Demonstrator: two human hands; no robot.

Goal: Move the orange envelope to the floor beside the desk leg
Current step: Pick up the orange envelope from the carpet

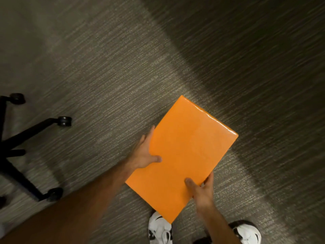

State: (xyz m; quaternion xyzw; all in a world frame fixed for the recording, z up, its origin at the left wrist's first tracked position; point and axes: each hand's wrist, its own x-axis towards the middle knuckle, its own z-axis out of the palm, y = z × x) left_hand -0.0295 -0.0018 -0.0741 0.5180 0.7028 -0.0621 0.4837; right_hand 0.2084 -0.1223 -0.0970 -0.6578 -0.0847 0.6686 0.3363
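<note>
A large, padded orange envelope [182,155] is held flat above the grey carpet, in the lower middle of the head view. My left hand [146,152] grips its left long edge, thumb on top and fingers underneath. My right hand [202,189] holds the near right edge the same way, thumb pressed on the top face. The far end of the envelope has a glossy taped edge. No desk leg shows in this view.
A black office chair base [21,150] with several castors stands on the carpet at the left. My two white and black shoes [159,229] are at the bottom edge. Striped grey carpet [123,67] fills the rest, darker toward the upper right.
</note>
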